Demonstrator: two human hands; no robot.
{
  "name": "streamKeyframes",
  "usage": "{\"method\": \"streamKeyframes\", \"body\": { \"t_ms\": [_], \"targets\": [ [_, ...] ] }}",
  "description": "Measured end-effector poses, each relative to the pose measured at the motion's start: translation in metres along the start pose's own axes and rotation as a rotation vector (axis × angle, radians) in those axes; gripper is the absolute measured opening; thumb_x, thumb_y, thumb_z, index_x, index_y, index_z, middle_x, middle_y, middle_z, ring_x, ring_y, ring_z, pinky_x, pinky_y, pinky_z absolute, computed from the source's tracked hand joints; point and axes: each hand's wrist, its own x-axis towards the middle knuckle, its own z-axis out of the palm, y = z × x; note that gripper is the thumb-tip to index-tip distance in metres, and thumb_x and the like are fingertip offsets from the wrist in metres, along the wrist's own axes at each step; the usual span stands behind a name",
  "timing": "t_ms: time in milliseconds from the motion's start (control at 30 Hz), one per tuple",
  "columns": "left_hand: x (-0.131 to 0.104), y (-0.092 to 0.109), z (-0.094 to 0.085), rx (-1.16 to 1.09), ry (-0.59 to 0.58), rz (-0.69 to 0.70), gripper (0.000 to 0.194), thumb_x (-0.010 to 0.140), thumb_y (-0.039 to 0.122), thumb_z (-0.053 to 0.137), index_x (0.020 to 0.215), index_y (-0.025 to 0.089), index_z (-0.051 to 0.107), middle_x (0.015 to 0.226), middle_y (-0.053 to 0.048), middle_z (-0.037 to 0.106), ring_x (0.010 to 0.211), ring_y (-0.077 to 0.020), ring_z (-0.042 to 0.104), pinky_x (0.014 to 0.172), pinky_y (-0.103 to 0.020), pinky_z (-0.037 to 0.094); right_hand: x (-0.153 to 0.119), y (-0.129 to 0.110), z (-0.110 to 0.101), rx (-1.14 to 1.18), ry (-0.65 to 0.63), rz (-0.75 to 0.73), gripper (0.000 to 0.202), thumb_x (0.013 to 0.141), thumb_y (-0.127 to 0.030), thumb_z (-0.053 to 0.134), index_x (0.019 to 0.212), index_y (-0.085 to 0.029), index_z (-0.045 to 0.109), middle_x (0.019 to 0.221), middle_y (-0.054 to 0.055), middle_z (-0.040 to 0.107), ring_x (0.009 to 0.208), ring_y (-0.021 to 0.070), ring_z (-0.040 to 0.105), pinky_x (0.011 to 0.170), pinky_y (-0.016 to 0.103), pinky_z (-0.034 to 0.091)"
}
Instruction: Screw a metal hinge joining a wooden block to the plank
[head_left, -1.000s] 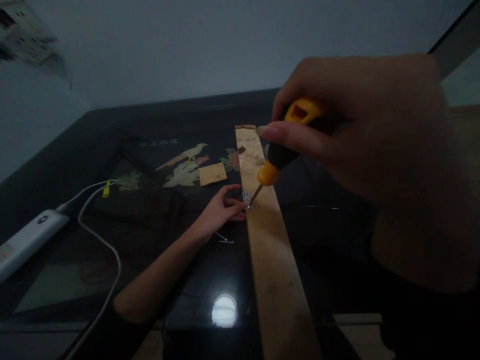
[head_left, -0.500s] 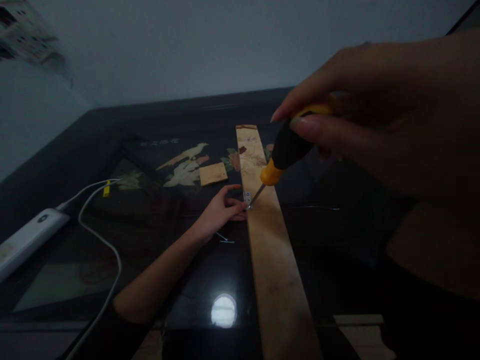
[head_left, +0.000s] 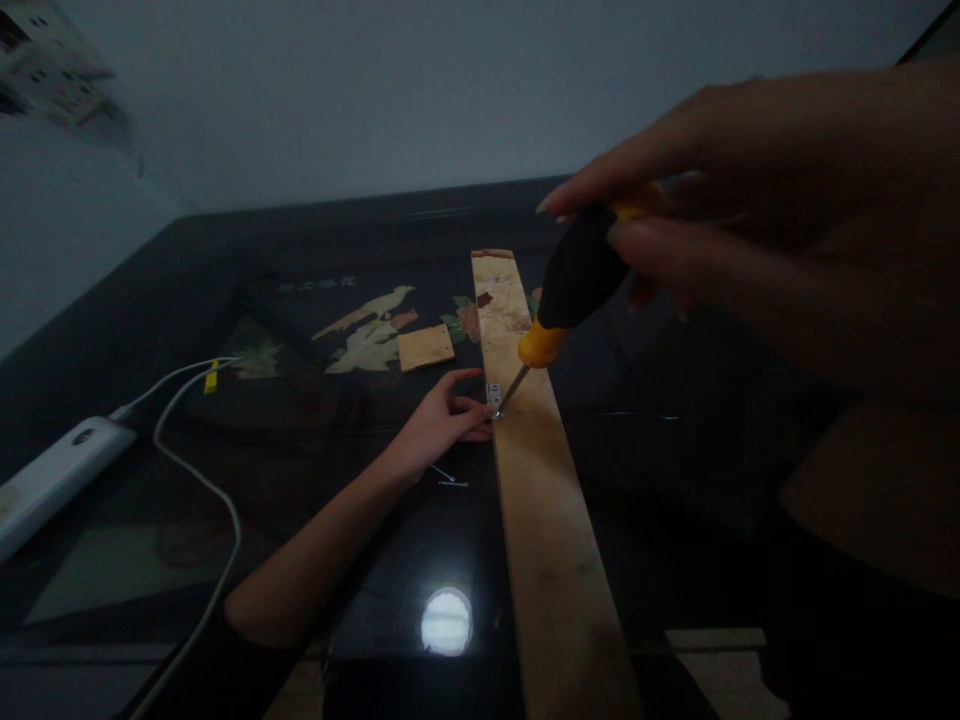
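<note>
My right hand [head_left: 750, 200] grips a black and yellow screwdriver [head_left: 581, 270] by the rear of its handle, thumb and fingers around it. The shaft slants down to the left, its tip at a small metal hinge [head_left: 494, 394] on the edge of a long wooden board [head_left: 551, 510]. At that same edge my left hand [head_left: 442, 420] reaches in from the left, its thumb and fingers closed about the hinge. Part of the hinge is hidden by the fingertips. Thin screws [head_left: 452, 483] lie just below the left wrist.
A small square wood piece [head_left: 426, 348] lies left of the board on the dark glossy table [head_left: 375, 560]. A white power strip [head_left: 64, 480] and its cable [head_left: 225, 495] occupy the left side. Wall sockets [head_left: 56, 75] show at upper left.
My right hand has shifted slightly, and its fingers and thumb sit a little differently on the screwdriver handle. The left hand, hinge and board stay in place.
</note>
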Motion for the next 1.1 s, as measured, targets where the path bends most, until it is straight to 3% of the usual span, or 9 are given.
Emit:
{"method": "streamKeyframes", "body": {
  "t_ms": [100,233,333,467,567,633,800,900,1100],
  "targets": [
    [0.000,0.001,0.002,0.016,0.007,-0.003,0.054,0.079,0.009,0.065,0.127,0.015,0.042,0.076,-0.001,0.066,0.061,-0.0107,0.066,0.065,-0.025,0.057,0.002,-0.006,0.004,-0.076,0.054,0.000,0.030,0.089,-0.043,0.040,0.106,-0.033,0.063,0.091,-0.011,0.063,0.075,0.0101,0.059,0.075,0.034,0.041],
    [-0.001,0.002,0.006,0.026,0.008,-0.008,0.052,0.079,0.009,0.064,0.126,0.015,0.042,0.074,0.000,0.066,0.061,-0.0100,0.066,0.064,-0.023,0.057,0.007,-0.019,0.010,-0.287,0.142,0.167,0.045,0.087,-0.058,0.040,0.097,-0.022,0.067,0.086,0.000,0.064,0.089,0.0210,0.060,0.078,0.040,0.040],
    [-0.001,0.002,0.007,0.019,0.006,-0.008,0.052,0.080,0.008,0.063,0.127,0.015,0.041,0.075,0.000,0.066,0.061,-0.0103,0.067,0.065,-0.023,0.057,0.006,-0.019,0.008,-0.226,0.128,0.154,0.053,0.083,-0.064,0.042,0.109,-0.023,0.063,0.089,-0.003,0.064,0.082,0.0175,0.060,0.078,0.038,0.041],
    [-0.002,0.002,0.004,-0.001,0.006,-0.009,0.053,0.079,0.007,0.064,0.127,0.015,0.042,0.074,0.000,0.066,0.060,-0.0104,0.066,0.064,-0.023,0.057,0.000,-0.010,0.002,0.013,0.036,0.042,0.043,0.086,-0.051,0.046,0.122,-0.027,0.055,0.114,-0.008,0.059,0.086,0.0102,0.061,0.075,0.027,0.044],
    [-0.002,0.001,0.003,-0.001,0.008,-0.007,0.053,0.079,0.007,0.064,0.126,0.015,0.042,0.074,0.000,0.066,0.060,-0.0101,0.066,0.065,-0.024,0.057,-0.001,-0.008,0.000,0.084,0.006,-0.019,0.030,0.087,-0.039,0.050,0.113,-0.027,0.061,0.104,-0.009,0.062,0.086,0.0097,0.060,0.077,0.027,0.042],
    [-0.002,0.001,0.003,-0.002,0.004,-0.001,0.053,0.079,0.008,0.064,0.126,0.015,0.042,0.074,0.000,0.066,0.060,-0.0102,0.066,0.065,-0.024,0.057,0.001,-0.012,0.002,0.000,0.049,-0.009,0.026,0.089,-0.040,0.049,0.103,-0.025,0.064,0.091,-0.008,0.064,0.081,0.0107,0.059,0.076,0.029,0.040],
    [-0.003,0.002,0.006,-0.001,-0.001,0.007,0.053,0.078,0.010,0.065,0.126,0.015,0.042,0.075,0.000,0.066,0.062,-0.0112,0.067,0.067,-0.025,0.057,0.010,-0.021,0.015,-0.282,0.154,0.109,0.048,0.087,-0.059,0.039,0.085,-0.019,0.066,0.079,-0.002,0.063,0.077,0.0164,0.058,0.068,0.032,0.035],
    [-0.003,0.002,0.006,-0.007,-0.001,0.006,0.054,0.078,0.010,0.067,0.125,0.015,0.043,0.075,0.000,0.066,0.062,-0.0112,0.067,0.067,-0.025,0.057,0.009,-0.019,0.014,-0.226,0.137,0.087,0.048,0.086,-0.060,0.041,0.092,-0.019,0.065,0.085,-0.001,0.064,0.079,0.0156,0.059,0.070,0.032,0.037],
    [-0.003,0.003,0.004,-0.003,0.008,-0.016,0.052,0.080,0.007,0.063,0.127,0.015,0.042,0.075,0.000,0.066,0.061,-0.0097,0.066,0.063,-0.022,0.056,-0.003,-0.006,-0.003,0.033,-0.011,-0.070,0.027,0.088,-0.044,0.049,0.107,-0.029,0.061,0.099,-0.010,0.064,0.081,0.0101,0.060,0.075,0.029,0.041]
  ]
}}
